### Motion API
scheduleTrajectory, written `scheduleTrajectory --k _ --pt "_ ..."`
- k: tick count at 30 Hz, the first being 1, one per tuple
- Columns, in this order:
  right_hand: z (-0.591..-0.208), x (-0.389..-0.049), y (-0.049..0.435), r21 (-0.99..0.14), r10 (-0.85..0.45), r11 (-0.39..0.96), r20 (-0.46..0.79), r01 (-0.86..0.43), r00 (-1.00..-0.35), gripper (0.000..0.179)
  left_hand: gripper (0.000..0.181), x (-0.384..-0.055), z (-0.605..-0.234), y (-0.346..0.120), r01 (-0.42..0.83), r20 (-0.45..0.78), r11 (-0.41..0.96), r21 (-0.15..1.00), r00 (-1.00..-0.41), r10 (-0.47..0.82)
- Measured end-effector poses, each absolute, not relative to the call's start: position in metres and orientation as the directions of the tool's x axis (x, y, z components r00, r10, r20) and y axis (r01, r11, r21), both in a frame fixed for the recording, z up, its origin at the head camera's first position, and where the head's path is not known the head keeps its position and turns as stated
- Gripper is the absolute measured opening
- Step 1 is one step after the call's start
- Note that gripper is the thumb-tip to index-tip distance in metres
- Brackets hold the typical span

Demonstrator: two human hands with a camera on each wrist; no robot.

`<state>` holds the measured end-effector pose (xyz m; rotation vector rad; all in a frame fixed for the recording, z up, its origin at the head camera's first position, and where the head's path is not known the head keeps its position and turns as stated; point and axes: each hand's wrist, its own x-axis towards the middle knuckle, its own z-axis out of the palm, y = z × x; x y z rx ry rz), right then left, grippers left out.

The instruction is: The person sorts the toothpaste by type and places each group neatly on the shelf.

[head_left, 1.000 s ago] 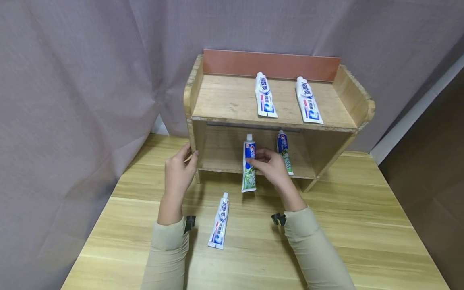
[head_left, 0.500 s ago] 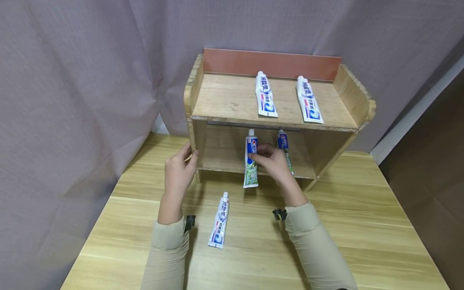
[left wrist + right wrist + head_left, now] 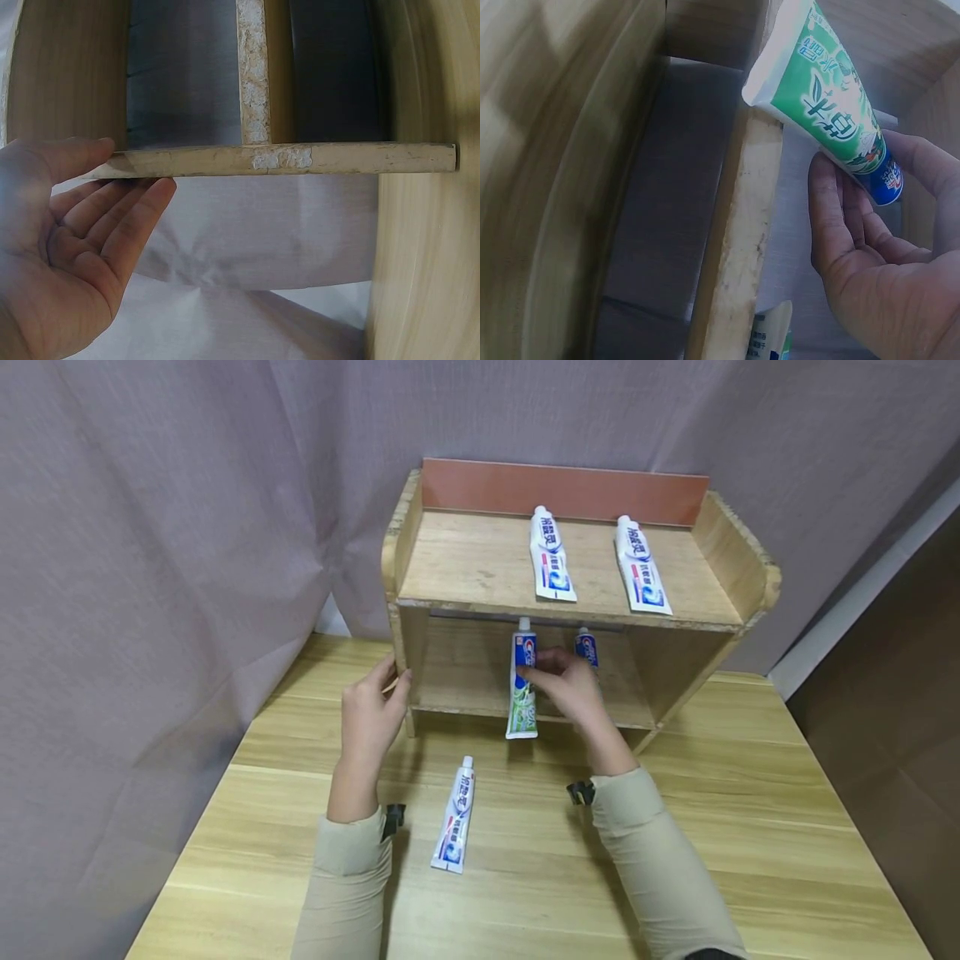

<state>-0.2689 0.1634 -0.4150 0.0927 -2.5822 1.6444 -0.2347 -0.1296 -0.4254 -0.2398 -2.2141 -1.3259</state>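
Observation:
A blue and green toothpaste tube [image 3: 523,714] is pinched between the thumb and fingers of my right hand [image 3: 573,687]. Its cap points toward the back of the lower shelf, and its flat end sticks out past the front edge, as the right wrist view shows of the tube [image 3: 829,90]. My left hand [image 3: 369,706] grips the left side panel [image 3: 330,157] of the wooden rack, thumb on one face and fingers on the other. Behind my right hand, a second blue and green tube [image 3: 587,647] lies on the lower shelf, partly hidden.
On the rack's upper shelf [image 3: 472,560] lie two white toothpaste tubes, a left one [image 3: 551,556] and a right one [image 3: 642,568]. Another white tube [image 3: 454,818] lies on the wooden table [image 3: 525,893] between my forearms. A grey curtain [image 3: 225,527] hangs behind.
My right hand has moved the blue and green tube farther into the lower compartment and slightly right, now covering more of the second tube. My left hand stays on the side panel.

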Motion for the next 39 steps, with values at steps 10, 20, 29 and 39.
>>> scheduleTrajectory --k 10,20,29,39 --pt "-0.41 -0.277 0.162 -0.868 0.004 0.488 0.105 -0.09 -0.994 0.045 0.033 -0.236 -0.427 -0.13 0.418 0.54 0.507 0.754 -0.833 -0.118" --pt "-0.412 -0.285 0.163 -0.789 -0.012 0.601 0.152 -0.129 -0.988 0.047 0.032 -0.237 -0.428 -0.13 0.416 0.543 0.509 0.753 -0.83 -0.126" --pt "-0.414 -0.288 0.161 -0.793 -0.015 0.601 0.113 -0.099 -0.993 0.05 0.032 -0.237 -0.427 -0.131 0.405 0.532 0.507 0.76 -0.837 -0.128" --pt "-0.412 -0.295 0.162 -0.805 -0.035 0.583 0.11 -0.11 -0.993 0.047 0.032 -0.236 -0.427 -0.131 0.406 0.529 0.504 0.762 -0.839 -0.124"
